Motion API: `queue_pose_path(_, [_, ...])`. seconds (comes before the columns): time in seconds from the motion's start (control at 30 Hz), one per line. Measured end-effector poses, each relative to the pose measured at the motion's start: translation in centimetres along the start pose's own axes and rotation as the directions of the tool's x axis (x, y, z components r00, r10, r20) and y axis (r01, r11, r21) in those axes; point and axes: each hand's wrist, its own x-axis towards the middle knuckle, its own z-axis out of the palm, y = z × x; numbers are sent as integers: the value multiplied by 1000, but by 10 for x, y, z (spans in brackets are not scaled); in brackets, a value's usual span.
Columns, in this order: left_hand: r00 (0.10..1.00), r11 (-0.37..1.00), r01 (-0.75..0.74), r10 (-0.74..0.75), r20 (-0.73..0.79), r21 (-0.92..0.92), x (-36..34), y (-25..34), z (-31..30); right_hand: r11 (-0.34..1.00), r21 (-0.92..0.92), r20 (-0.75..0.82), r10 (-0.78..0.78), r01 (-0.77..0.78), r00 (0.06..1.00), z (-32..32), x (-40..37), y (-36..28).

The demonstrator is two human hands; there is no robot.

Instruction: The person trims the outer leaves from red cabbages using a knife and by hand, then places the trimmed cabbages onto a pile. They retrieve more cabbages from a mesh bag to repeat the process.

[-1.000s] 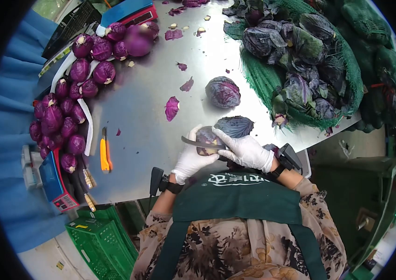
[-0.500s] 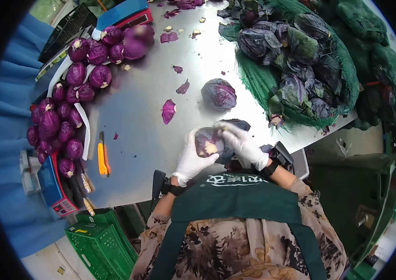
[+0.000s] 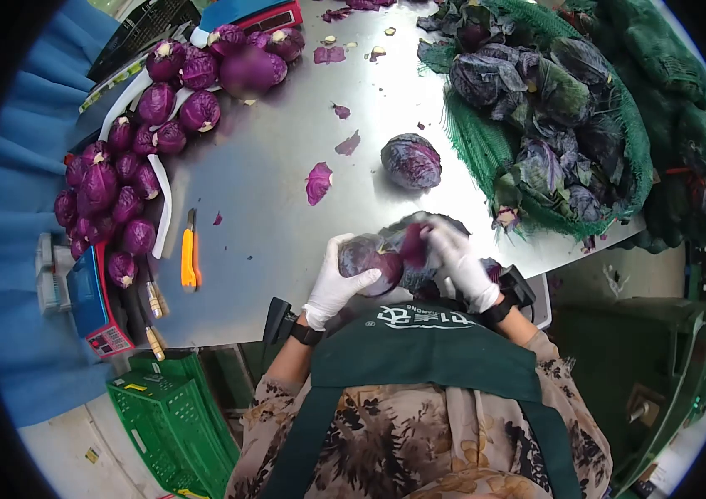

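I see my gloved left hand (image 3: pixel 332 283) cupping a red cabbage (image 3: pixel 367 261) just over the near edge of the steel worktop (image 3: pixel 270 158). My right hand (image 3: pixel 463 264) pinches an outer leaf (image 3: pixel 414 244) at the top of the cabbage. A second untrimmed head (image 3: pixel 411 160) sits alone near the middle. At the far right corner, a green net sack (image 3: pixel 473 141) lies open with dark cabbages spilling from it. Trimmed cabbages (image 3: pixel 120 187) are heaped along the left edge, and a yellow utility knife (image 3: pixel 189 258) lies just beside them. A loose leaf scrap (image 3: pixel 317 181) lies mid-worktop.
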Motion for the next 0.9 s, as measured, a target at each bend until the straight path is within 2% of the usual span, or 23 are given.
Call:
queue_pose_path(0.03, [998,996,39,-36,45,-83,-1,-1,-4,994,9,-159,113,-113,981,-20,7,5])
queue_pose_path(0.07, [993,983,84,-70,93,-160,-2,-1,-6,998,-40,-237,39,-50,971,-38,8,-5])
queue_pose_path(0.17, [995,997,33,-27,92,-70,2,-5,-3,994,-64,-233,66,-83,970,-73,-2,4])
queue_pose_path(0.2, [995,997,36,-29,99,-72,6,-4,-1,933,-361,-258,-88,-11,962,-71,-7,8])
queue_pose_path(0.23, [992,979,-79,59,109,187,11,7,4,778,-627,-237,-239,40,942,-65,-11,10])
queue_pose_path(0.27, [979,883,-192,144,143,427,16,14,9,749,-648,-206,-346,137,915,-39,-15,-11])
queue_pose_path(0.33, [975,845,-216,164,147,490,22,15,18,315,-867,98,-651,386,753,-16,-13,-19])
queue_pose_path(0.37, [972,786,-233,168,165,572,23,21,23,475,-809,89,-482,346,871,-3,-15,-25])
queue_pose_path(0.4, [969,720,-248,169,183,648,25,25,26,619,-738,102,-293,270,951,9,-19,-30])
queue_pose_path(0.43, [969,679,-234,104,224,696,29,21,26,649,-732,141,-155,208,978,16,-17,-35])
queue_pose_path(0.47, [967,678,-238,102,232,695,29,19,27,652,-740,166,-62,166,984,21,-14,-41])
queue_pose_path(0.53, [966,720,-248,137,217,649,28,20,28,537,-813,216,-78,224,973,23,-11,-43])
queue_pose_path(0.57, [968,733,-235,115,225,639,28,23,27,537,-813,217,-78,225,973,24,-10,-41])
queue_pose_path(0.63, [966,751,-228,96,239,620,27,36,28,481,-825,243,-171,296,955,26,-9,-35])
queue_pose_path(0.73, [964,761,-213,60,261,613,28,45,30,450,-845,235,-173,289,956,28,-9,-33])
queue_pose_path(0.77, [963,752,-205,39,268,626,29,45,30,448,-846,235,-172,289,957,26,-8,-31])
queue_pose_path(0.83, [958,747,-228,59,279,624,27,41,25,540,-814,222,-51,214,974,20,-4,-30])
queue_pose_path(0.9, [955,743,-246,78,285,622,27,41,22,551,-797,245,-77,246,967,22,-9,-37])
